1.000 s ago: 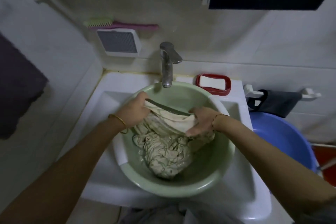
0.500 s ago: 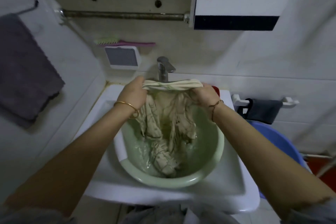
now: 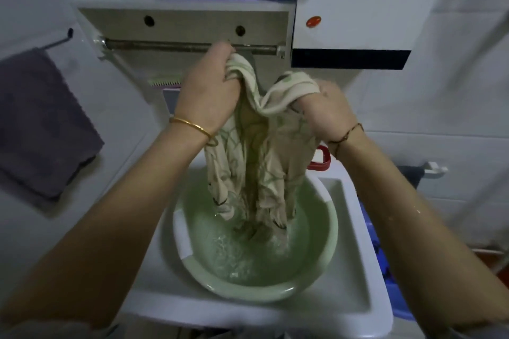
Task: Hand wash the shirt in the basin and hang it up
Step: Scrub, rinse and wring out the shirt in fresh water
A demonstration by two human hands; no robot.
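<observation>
Both grips, left hand [image 3: 209, 91] and right hand [image 3: 327, 110], clutch the shirt [image 3: 261, 162] above the basin [image 3: 248, 292] (tail touching water); wringing looks next.

Both hands grip the top edge of the wet shirt [image 3: 256, 162]: the left hand [image 3: 209, 93] higher, the right hand [image 3: 327, 110] lower. The shirt hangs down with its lower end in the water of the green basin [image 3: 264, 290], which sits in the white sink [image 3: 355, 278]. A grey towel [image 3: 41, 124] hangs at left, and a metal rail [image 3: 165, 45] runs behind the hands.
</observation>
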